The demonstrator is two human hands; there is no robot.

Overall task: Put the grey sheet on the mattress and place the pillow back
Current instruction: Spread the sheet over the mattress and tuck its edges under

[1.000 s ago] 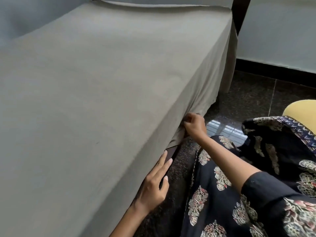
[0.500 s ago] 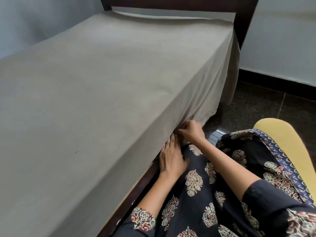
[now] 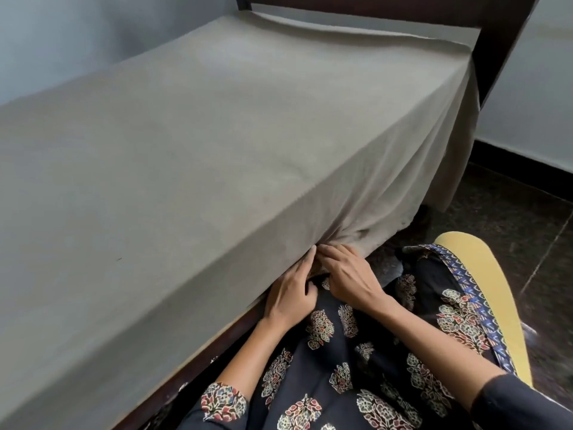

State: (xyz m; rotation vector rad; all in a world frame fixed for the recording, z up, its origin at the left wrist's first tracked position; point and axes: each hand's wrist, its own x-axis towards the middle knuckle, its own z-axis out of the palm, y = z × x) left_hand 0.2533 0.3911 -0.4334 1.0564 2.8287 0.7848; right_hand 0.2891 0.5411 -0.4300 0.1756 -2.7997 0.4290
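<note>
Left hand (image 3: 291, 288) now up beside right hand (image 3: 352, 274), 6 o'clock. Grey sheet (image 3: 217, 150) covers mattress, hem bunched at fingertips. Left fingers straight, pressing fold under; right fingers bent on fold, pinch unclear. Best: push flat and deep, then work toward loose drape, 2 o'clock.

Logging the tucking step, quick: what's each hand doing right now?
Left hand: open, straight fingers pushing in the lower edge of the grey sheet.
Right hand: cannot be told; fingertips on that edge, thumb hidden.
</note>
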